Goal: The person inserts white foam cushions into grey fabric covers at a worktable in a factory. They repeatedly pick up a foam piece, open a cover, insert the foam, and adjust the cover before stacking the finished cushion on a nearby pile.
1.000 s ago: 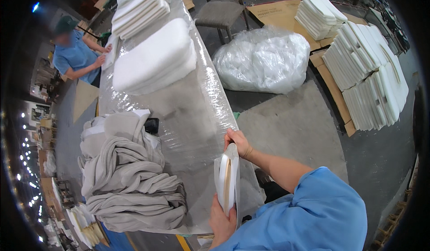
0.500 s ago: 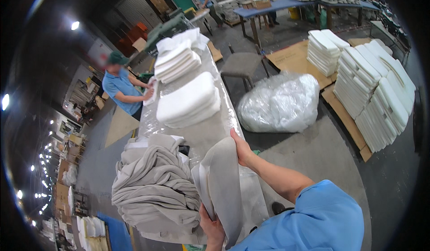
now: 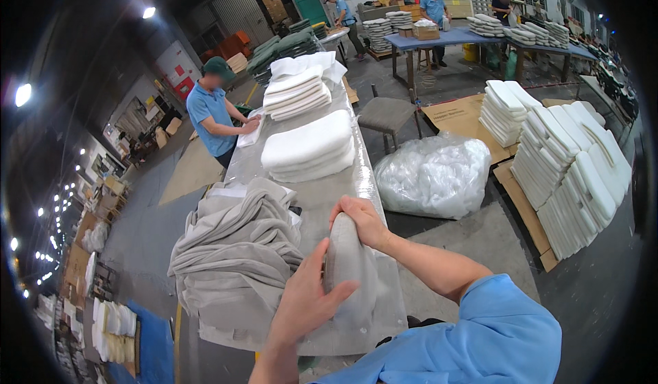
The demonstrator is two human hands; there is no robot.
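Both hands are gripping a grey covered cushion (image 3: 348,264) upright on the desk (image 3: 356,178): left hand (image 3: 308,302) on its side, right hand (image 3: 363,219) on top, grey covers (image 3: 233,261) piled beside.

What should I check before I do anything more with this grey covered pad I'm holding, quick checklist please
1. Left hand flat against the side of the grey covered pad: ok.
2. Right hand gripping the pad's top end: ok.
3. Pad stands upright on the plastic-covered table: ok.
4. Cover fully pulled over the pad: cannot tell, its far side is hidden.
5. Pile of grey covers lies beside the pad, on the left: ok.
6. Stack of white foam pads sits farther up the table, apart from the hands: ok.
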